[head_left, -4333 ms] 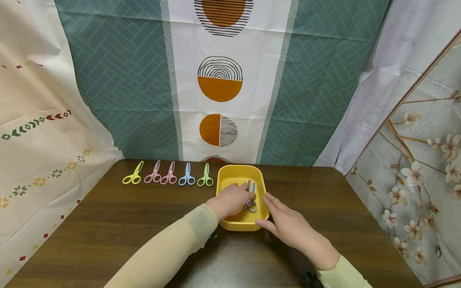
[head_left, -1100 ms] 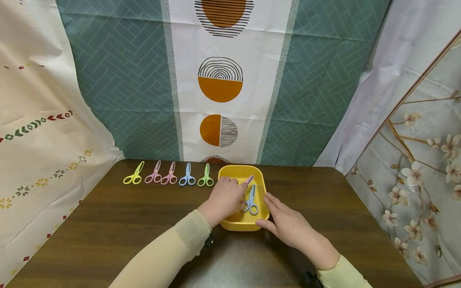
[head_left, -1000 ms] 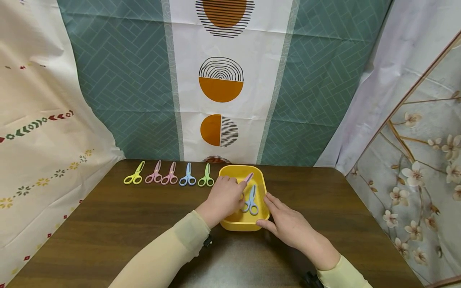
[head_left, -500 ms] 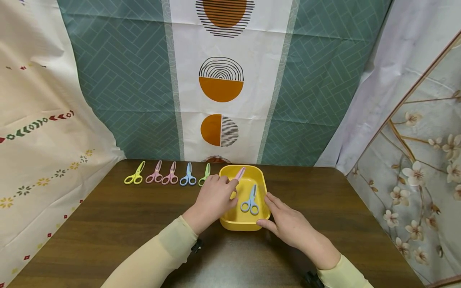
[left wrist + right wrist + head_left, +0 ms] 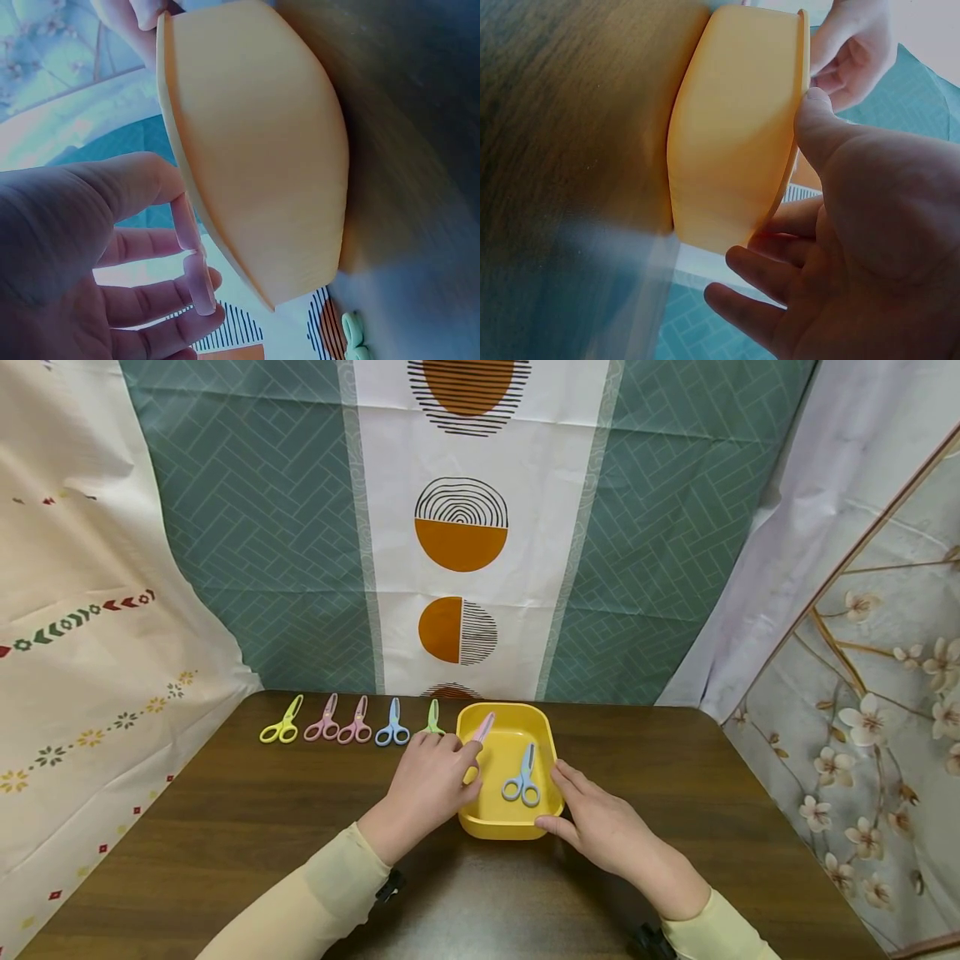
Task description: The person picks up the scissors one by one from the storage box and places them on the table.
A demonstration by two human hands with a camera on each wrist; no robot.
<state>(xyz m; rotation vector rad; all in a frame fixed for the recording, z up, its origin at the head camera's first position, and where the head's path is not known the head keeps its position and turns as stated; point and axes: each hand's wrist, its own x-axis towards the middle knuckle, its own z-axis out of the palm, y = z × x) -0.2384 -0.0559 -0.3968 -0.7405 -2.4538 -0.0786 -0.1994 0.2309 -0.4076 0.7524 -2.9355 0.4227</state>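
Observation:
My left hand [image 5: 422, 779] pinches pink scissors [image 5: 486, 727] by the handle, over the left rim of a yellow tray [image 5: 504, 830]. Their blade points up and away, and in the left wrist view the pink handle loops [image 5: 197, 279] show between thumb and fingers, right at the rim. Inside the tray lie blue scissors [image 5: 529, 760]. My right hand [image 5: 611, 827] rests against the tray's right side with extended fingers, its thumb touching the rim at the near corner.
Along the table's far edge, left of the tray, lie yellow scissors [image 5: 281, 731], two pink pairs, blue scissors [image 5: 393, 732] and green scissors [image 5: 433, 717] partly behind my left hand. Patterned cloths hang behind and at both sides of the brown table [image 5: 225, 827].
My left hand has lifted the pink scissors from beside the blue ones and moved them left to the tray's left rim, uncovering the blue pair. My right hand has stayed put.

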